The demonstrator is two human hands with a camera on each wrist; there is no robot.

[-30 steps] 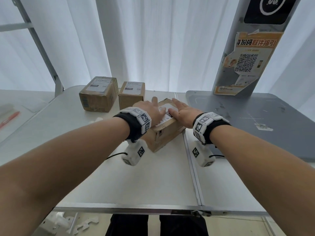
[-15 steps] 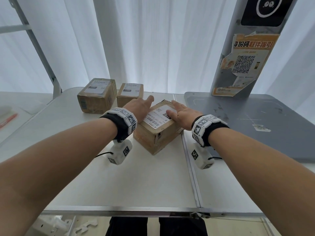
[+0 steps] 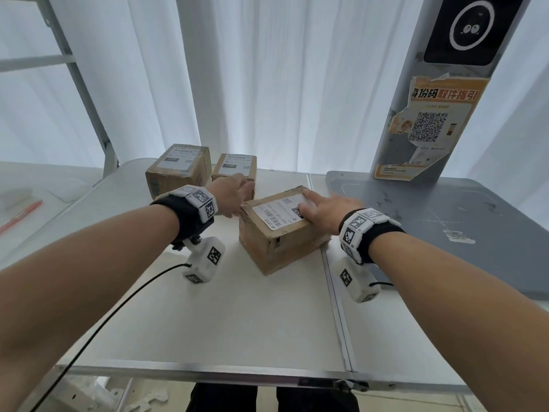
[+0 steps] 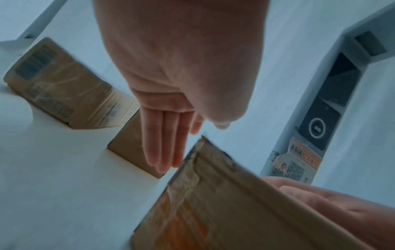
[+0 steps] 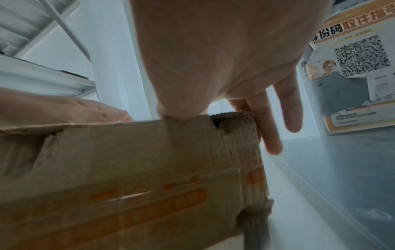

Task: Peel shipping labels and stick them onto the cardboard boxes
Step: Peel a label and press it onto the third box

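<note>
A brown cardboard box (image 3: 276, 248) sits mid-table with a white shipping label (image 3: 274, 214) stuck on its top. My right hand (image 3: 322, 208) lies flat on the label's right part, fingers straight, two of them hanging past the box's far edge (image 5: 275, 121). My left hand (image 3: 230, 194) hovers just left of the box with its fingers straight (image 4: 164, 143) and holds nothing. Seen from the left wrist, that box (image 4: 224, 211) lies below and to the right of my fingers. Two more labelled boxes (image 3: 178, 171) (image 3: 234, 169) stand at the table's back.
A grey stand (image 3: 445, 221) with a tall pillar and an orange QR poster (image 3: 427, 126) fills the right side. White curtains hang behind the table (image 3: 208, 322). A metal seam (image 3: 335, 298) crosses the tabletop. A red pen (image 3: 20, 215) lies far left.
My left hand has slid off the box top to its left side and now hangs free. The right hand stays pressed on the label. The label's left part is now uncovered.
</note>
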